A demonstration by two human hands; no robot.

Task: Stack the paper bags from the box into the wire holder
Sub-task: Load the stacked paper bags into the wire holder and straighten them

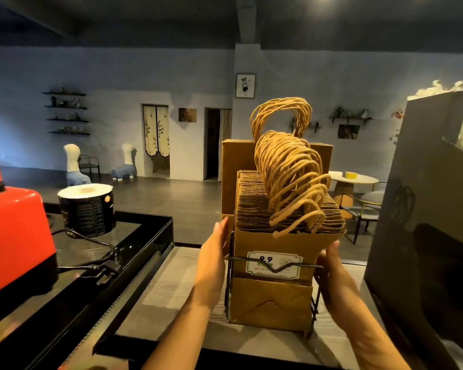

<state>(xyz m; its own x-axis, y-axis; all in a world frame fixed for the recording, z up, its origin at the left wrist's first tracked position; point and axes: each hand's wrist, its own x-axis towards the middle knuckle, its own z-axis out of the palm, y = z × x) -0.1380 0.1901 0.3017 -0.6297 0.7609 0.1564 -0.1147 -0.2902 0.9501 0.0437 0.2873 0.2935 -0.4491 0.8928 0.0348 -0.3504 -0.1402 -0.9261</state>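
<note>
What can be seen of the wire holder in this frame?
Thin black metal wire holder, front rail dipping in a V. It stands upright on the pale counter, packed with brown paper bags, handles up. The left hand lies flat against its left side; the right hand rests at its right side.

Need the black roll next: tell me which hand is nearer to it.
Left. The left hand is right of the black roll; the right hand lies beyond the paper bags.

We press our left hand (213,253) and right hand (332,273) against the paper bags (273,241). They stand in the wire holder (251,259) (handles (292,177) up).
</note>
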